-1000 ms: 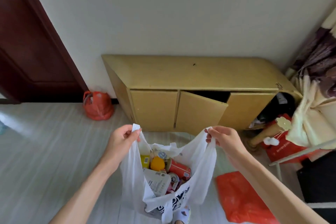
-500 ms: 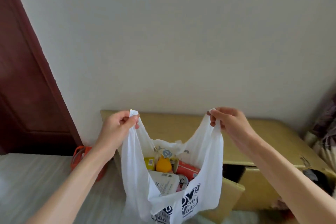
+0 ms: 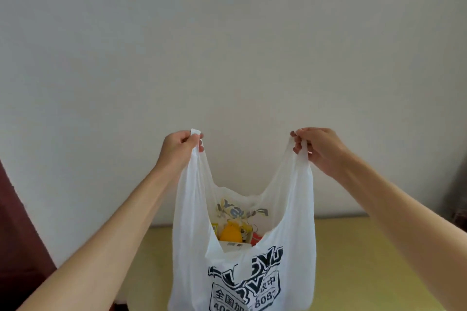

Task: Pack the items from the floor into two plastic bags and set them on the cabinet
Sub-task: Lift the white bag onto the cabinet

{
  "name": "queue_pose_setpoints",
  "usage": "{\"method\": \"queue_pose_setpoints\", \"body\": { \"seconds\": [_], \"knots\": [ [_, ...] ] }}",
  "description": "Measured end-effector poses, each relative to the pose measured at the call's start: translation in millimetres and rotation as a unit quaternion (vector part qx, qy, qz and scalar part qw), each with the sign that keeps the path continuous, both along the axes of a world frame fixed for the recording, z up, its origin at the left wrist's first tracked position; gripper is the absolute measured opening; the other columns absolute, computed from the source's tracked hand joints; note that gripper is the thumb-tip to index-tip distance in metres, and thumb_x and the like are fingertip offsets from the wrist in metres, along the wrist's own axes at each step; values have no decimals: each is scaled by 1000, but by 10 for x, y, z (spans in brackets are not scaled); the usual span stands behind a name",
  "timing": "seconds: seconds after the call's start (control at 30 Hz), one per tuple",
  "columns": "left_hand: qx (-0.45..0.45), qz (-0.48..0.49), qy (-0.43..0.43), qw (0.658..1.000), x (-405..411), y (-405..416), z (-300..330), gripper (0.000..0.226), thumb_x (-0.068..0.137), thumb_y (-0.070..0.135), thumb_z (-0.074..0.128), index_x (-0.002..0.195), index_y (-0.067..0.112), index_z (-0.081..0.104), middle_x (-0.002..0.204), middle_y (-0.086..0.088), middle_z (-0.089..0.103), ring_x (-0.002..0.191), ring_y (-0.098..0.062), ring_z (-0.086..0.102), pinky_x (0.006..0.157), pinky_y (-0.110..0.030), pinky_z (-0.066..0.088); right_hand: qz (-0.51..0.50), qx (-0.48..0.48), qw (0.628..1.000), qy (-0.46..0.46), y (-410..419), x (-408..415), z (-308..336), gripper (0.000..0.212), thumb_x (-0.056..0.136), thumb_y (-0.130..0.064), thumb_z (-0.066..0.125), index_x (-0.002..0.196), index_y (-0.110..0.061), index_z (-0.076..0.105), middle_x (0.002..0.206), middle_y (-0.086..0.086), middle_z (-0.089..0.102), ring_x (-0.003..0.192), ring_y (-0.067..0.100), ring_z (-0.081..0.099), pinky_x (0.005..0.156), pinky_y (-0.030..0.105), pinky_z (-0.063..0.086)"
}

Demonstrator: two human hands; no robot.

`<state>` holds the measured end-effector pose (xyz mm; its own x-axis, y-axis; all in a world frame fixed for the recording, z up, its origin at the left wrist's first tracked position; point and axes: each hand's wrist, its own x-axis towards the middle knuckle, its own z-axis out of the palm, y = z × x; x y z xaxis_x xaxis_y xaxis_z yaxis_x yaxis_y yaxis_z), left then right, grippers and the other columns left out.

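Note:
A white plastic bag (image 3: 242, 272) with dark blue print hangs in front of me, its mouth stretched wide. My left hand (image 3: 178, 149) pinches the left handle and my right hand (image 3: 318, 149) pinches the right handle, both held up at the same height. Inside the bag I see a yellow-orange round item (image 3: 230, 233), a white pack with a barcode (image 3: 233, 245) and a bit of red packaging (image 3: 256, 237). The bag hangs over the yellow cabinet top (image 3: 366, 260); its bottom is cut off by the frame edge.
A plain pale wall (image 3: 227, 45) fills most of the view behind the bag. A dark red door (image 3: 17, 235) shows at the lower left. A dark patterned cloth (image 3: 458, 197) peeks in at the right edge.
Both hands have lifted the bag up from near the floor to above the cabinet top. My view has tilted upward, so the floor, the red bags and the cabinet doors have dropped out of sight.

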<state>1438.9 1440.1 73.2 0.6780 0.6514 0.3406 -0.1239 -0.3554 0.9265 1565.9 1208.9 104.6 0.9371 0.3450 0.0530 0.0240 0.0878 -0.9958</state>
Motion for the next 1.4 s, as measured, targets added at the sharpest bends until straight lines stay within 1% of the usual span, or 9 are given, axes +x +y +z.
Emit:
{"method": "queue_pose_setpoints", "body": {
  "seconds": [0.07,0.23,0.5,0.6,0.67,0.9,1.1,1.27,1.4],
  "knots": [
    [5,-12,19,1000,241,209,0,26,92,10,44,77,19,64,73,2,63,69,-5,62,66,-17,43,-4,2,1000,12,199,237,-35,22,91,0,47,73,-1,59,68,7,54,57,18,46,71,32,44],
    [-17,6,53,998,746,692,-132,29,91,7,41,78,16,65,73,-1,64,69,-8,62,66,-23,44,6,-24,999,23,709,796,-194,24,90,1,47,69,-2,60,68,8,54,57,18,46,72,32,42],
    [-54,23,72,996,1538,1164,-273,27,91,7,43,78,16,64,83,-3,64,76,-14,63,78,-32,47,21,-36,998,50,1197,1752,-448,20,91,-2,47,77,-2,61,69,7,55,60,19,50,63,26,43],
    [-52,30,91,994,1709,1304,-365,24,92,8,44,82,14,65,86,-5,65,80,-18,63,86,-35,48,44,-39,997,56,1384,1994,-532,19,92,-4,48,79,-2,61,69,6,55,61,18,51,64,25,44],
    [-48,27,104,993,1786,1363,-461,25,92,7,45,78,14,65,86,-2,66,78,-16,64,88,-37,48,48,-47,996,63,1450,2108,-621,19,92,-4,48,78,-2,61,69,6,55,61,18,51,66,27,44],
    [-74,49,102,991,1833,1447,-636,22,91,11,51,78,19,65,85,-4,67,81,-18,64,86,-37,47,89,-44,994,47,1438,2277,-788,16,93,-5,48,83,-2,60,71,6,56,63,18,53,64,25,45],
    [-123,29,100,987,1688,1364,-737,15,91,9,54,93,5,68,91,-6,66,79,-18,64,77,-30,49,104,-52,992,50,1274,2252,-922,14,91,-8,52,85,-5,64,76,7,62,68,18,58,69,28,48],
    [-135,32,123,983,1550,1221,-824,13,89,13,57,91,12,70,99,-5,68,94,-19,61,86,-33,44,96,-90,991,31,1138,2118,-1036,13,90,-10,55,90,-5,66,87,11,69,79,21,63,78,35,52],
    [-130,61,128,981,1394,1124,-842,11,87,16,60,83,11,69,88,-8,65,82,-22,55,77,-33,40,60,-101,993,22,1023,1968,-1073,14,89,-7,53,89,-2,66,87,12,68,80,22,61,82,38,51]
  ]
}}
